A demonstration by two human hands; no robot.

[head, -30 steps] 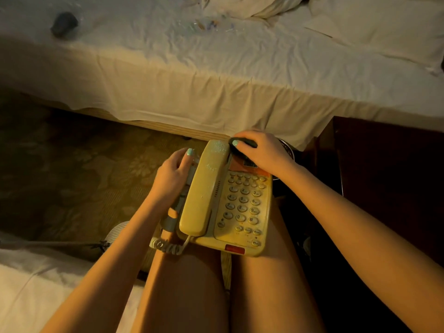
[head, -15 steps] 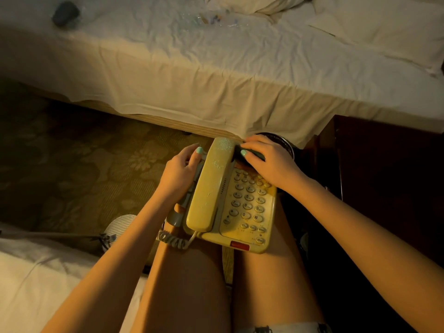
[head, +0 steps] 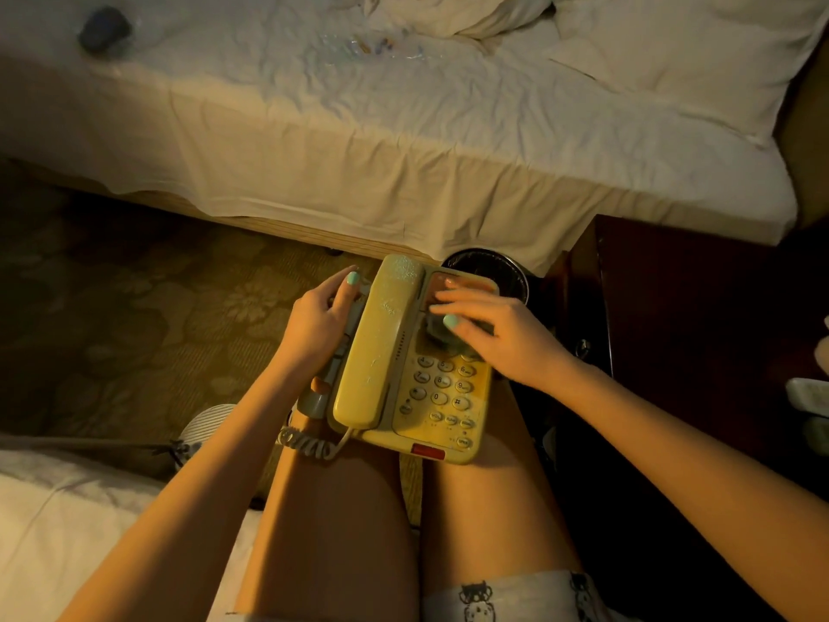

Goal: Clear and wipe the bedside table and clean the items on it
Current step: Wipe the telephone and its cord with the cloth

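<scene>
My right hand (head: 507, 334) has slid the cloth (head: 437, 336) from the top of the phone (head: 381, 352) down onto the keys, so the wiping goes on. Its fingers lie flat and press the cloth. My left hand (head: 314, 321) grips the phone at 9 o'clock. The phone sits on my lap. I count one phone and one cloth.

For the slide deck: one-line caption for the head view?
Left hand grips yellowed phone on lap; right hand presses dark cloth on keypad.
</scene>
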